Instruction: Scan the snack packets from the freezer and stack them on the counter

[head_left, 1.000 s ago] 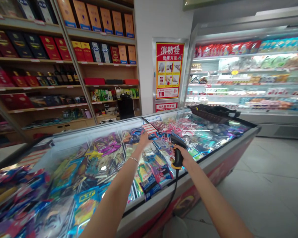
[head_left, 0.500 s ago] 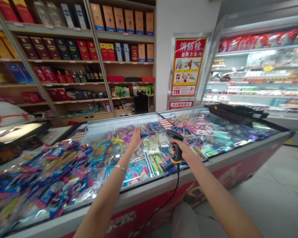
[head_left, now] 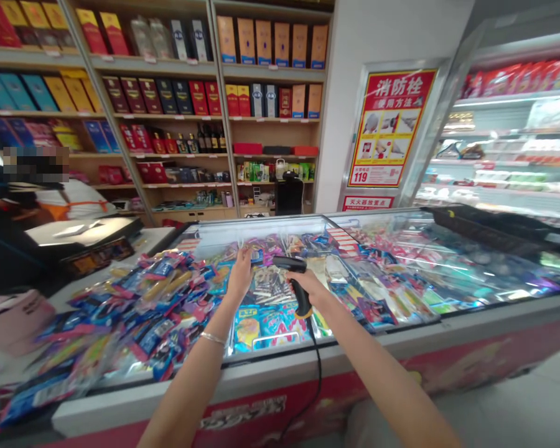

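Note:
My left hand (head_left: 241, 272) is closed on the edge of a small blue snack packet (head_left: 257, 256), held above the glass top of the chest freezer. My right hand (head_left: 312, 287) is wrapped round the grip of a black barcode scanner (head_left: 301, 300) with a yellow-tipped handle. The scanner's head points left at the packet, a short gap away. From its handle a black cable (head_left: 318, 367) hangs down over the freezer's front. Left of my left arm, a heap of blue and red snack packets (head_left: 144, 311) covers the freezer's end.
The freezer's front edge (head_left: 382, 348) runs across before me. A dark tray (head_left: 485, 233) lies on its right end. On the left are a pink container (head_left: 16, 320) and a counter (head_left: 154, 239), with a person (head_left: 77, 193) nearby. Shelves of boxes (head_left: 168, 96) stand behind.
The view has swung left, bringing more of the counter and a person into sight. My right hand has brought the scanner closer to the packet in my left hand.

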Motion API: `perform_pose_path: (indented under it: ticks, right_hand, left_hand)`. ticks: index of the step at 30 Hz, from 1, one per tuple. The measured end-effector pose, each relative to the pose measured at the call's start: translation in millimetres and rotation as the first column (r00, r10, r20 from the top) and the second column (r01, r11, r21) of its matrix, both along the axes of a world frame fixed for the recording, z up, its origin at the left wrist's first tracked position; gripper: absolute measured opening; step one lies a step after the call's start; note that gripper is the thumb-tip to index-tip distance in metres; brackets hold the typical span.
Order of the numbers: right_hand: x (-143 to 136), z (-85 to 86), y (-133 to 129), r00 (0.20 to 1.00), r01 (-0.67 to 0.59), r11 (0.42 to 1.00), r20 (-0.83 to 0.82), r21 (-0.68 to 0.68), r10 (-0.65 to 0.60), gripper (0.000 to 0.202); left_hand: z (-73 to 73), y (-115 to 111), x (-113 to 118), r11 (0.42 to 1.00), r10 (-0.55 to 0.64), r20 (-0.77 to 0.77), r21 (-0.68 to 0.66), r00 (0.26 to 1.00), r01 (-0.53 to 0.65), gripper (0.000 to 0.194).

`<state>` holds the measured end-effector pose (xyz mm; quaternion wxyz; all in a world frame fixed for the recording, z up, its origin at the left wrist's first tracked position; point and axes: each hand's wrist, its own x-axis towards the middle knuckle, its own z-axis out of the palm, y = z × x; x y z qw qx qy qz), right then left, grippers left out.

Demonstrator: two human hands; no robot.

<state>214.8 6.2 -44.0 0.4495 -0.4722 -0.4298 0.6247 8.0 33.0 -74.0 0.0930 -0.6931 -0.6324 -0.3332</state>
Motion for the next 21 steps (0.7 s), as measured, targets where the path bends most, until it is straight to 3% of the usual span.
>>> perform_pose_path:
  ticks: [5, 21]
  right_hand:
    - [-11.3, -5.5, 1.2, 0.998, -0.029, 0.999, 0.056, 0.043, 0.027, 0.011]
    - [-5.4, -3.5, -7.0, 0.996, 0.037, 0.997, 0.076, 0.063, -0.042, 0.008]
  left_hand:
    - [-2.0, -3.0, 8.5, 0.998, -0.049, -0.081, -0.046, 0.996, 0.046, 0.064]
    - [-6.4, -7.3, 9.4, 0.993, -0.117, -0.079, -0.021, 0.990, 0.116, 0.070]
